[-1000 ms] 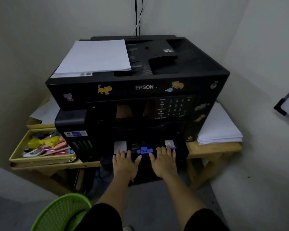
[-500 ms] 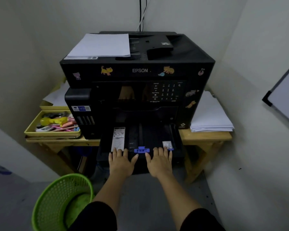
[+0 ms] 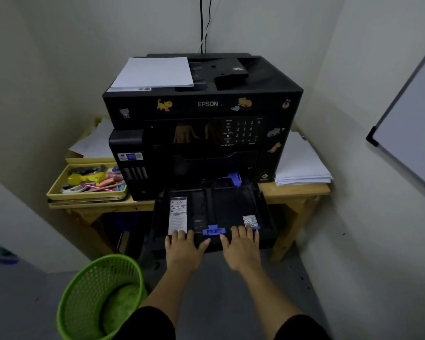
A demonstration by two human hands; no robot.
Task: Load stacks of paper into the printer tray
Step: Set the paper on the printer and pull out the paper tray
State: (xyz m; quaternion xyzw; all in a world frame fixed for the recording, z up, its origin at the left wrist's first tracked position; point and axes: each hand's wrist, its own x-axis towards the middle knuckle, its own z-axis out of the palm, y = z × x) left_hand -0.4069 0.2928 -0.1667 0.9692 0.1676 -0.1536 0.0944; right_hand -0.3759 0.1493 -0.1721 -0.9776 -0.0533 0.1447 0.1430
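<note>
While my left hand (image 3: 183, 251) and right hand (image 3: 242, 251) grip the black plastic paper tray (image 3: 231, 204) at centre frame, overpulling could drop it out.

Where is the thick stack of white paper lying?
In the head view, the paper stack lies on the wooden table, right of the printer.
</note>
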